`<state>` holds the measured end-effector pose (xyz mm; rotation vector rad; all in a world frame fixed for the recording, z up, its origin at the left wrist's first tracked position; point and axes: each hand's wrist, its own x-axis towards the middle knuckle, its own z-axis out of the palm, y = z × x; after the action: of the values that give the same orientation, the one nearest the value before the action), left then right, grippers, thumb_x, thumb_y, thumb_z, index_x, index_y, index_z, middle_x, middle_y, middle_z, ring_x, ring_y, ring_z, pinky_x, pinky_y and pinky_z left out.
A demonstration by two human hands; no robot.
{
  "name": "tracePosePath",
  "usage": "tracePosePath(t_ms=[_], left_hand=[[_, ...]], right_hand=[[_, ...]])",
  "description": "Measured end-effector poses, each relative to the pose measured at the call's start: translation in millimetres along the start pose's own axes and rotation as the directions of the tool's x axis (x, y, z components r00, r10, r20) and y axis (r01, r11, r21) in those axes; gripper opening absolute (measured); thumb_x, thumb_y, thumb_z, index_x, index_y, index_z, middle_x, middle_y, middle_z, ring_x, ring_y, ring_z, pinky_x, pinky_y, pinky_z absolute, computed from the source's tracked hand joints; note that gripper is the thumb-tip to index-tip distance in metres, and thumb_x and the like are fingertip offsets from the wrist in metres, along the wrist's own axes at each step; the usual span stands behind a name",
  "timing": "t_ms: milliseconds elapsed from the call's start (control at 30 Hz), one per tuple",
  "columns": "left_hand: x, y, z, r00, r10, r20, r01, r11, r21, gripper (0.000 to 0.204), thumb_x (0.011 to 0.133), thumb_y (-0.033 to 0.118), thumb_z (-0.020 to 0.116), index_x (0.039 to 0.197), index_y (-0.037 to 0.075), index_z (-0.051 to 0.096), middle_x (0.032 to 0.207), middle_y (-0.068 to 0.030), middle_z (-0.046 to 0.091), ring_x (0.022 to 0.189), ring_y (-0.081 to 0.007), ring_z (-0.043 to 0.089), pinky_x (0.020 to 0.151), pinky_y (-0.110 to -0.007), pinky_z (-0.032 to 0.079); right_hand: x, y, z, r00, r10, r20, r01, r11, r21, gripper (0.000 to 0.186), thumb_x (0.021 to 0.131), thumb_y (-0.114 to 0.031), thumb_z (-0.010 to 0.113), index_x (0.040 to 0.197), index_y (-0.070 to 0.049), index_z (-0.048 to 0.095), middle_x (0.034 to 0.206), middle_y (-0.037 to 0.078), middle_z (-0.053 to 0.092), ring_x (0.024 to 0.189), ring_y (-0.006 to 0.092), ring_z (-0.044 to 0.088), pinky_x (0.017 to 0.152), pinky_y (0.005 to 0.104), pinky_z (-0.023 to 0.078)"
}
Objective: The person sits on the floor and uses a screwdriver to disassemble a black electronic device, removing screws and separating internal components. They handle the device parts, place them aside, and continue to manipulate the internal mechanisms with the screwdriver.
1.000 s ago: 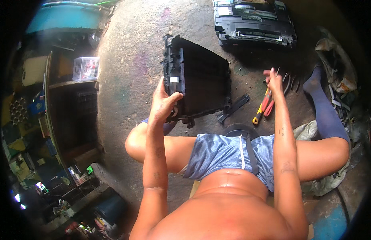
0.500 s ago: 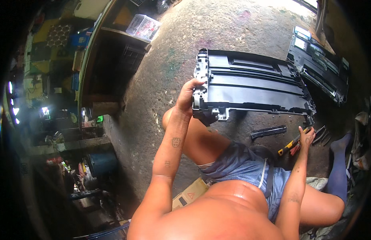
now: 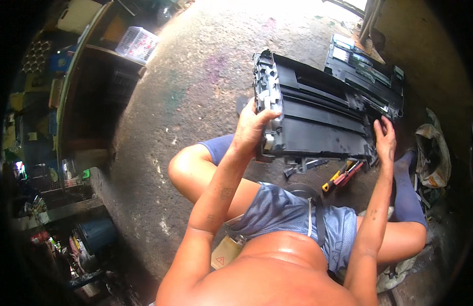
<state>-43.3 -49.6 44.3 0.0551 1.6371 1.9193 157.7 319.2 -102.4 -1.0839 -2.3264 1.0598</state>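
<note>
A long black plastic printer panel (image 3: 323, 120), ribbed and with an uneven light-grey end, is held tilted above my lap. My left hand (image 3: 253, 125) grips that grey left end, the thumb over its top face and the other fingers hidden behind it. At the opposite end, my right hand (image 3: 385, 140) has its thumb and fingers against the panel's edge; the fingertips are partly lost against the dark plastic. Below the panel, a yellow-and-black handled tool (image 3: 330, 183) and a red-handled tool (image 3: 347, 174) lie on the floor.
A larger black printer section (image 3: 366, 74) lies at the far right. A white sack (image 3: 433, 155) stands beside my right foot. A white plastic basket (image 3: 137, 45) and a dark cabinet (image 3: 96, 97) are at the left. A brown cardboard piece (image 3: 227, 253) lies beside my thigh.
The panel has tilted, its right end now lower and nearer. My right hand has moved up along that end. The view has shifted to the right.
</note>
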Motion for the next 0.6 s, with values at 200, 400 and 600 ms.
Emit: tracePosePath(t_ms=[200,400,600], left_hand=[[-26,-25,34,0.985,0.174,-0.023,-0.162,0.952,0.259,0.051,0.089,0.022,0.080,0.126,-0.001,0.055,0.113,-0.0080,0.069,0.102,-0.0165,0.064,0.092,-0.035,0.052],[-11,-51,29,0.990,0.139,0.003,-0.120,0.849,0.514,0.034,0.108,0.031,0.058,0.122,-0.001,0.059,0.104,-0.0088,0.072,0.089,-0.0094,0.065,0.073,-0.027,0.054],[-14,-51,47,0.984,0.179,0.010,-0.165,0.881,0.444,0.034,0.107,0.032,0.060,0.119,-0.001,0.060,0.093,-0.0112,0.075,0.083,-0.0117,0.066,0.070,-0.032,0.053]], right_hand=[[-100,-212,2,0.832,-0.179,0.526,-0.213,0.772,0.599,0.031,0.102,-0.010,0.064,0.132,-0.004,0.066,0.112,0.005,0.072,0.092,0.0091,0.067,0.075,0.0238,0.055],[-121,-220,45,0.768,-0.014,0.640,-0.454,0.694,0.560,0.061,0.096,-0.002,0.066,0.152,0.001,0.044,0.132,0.020,0.067,0.102,0.0198,0.072,0.080,0.0311,0.063],[-130,-232,20,0.870,-0.031,0.491,-0.216,0.873,0.436,0.068,0.090,-0.002,0.075,0.151,0.003,0.046,0.127,0.022,0.069,0.098,0.0180,0.074,0.082,0.0284,0.062]])
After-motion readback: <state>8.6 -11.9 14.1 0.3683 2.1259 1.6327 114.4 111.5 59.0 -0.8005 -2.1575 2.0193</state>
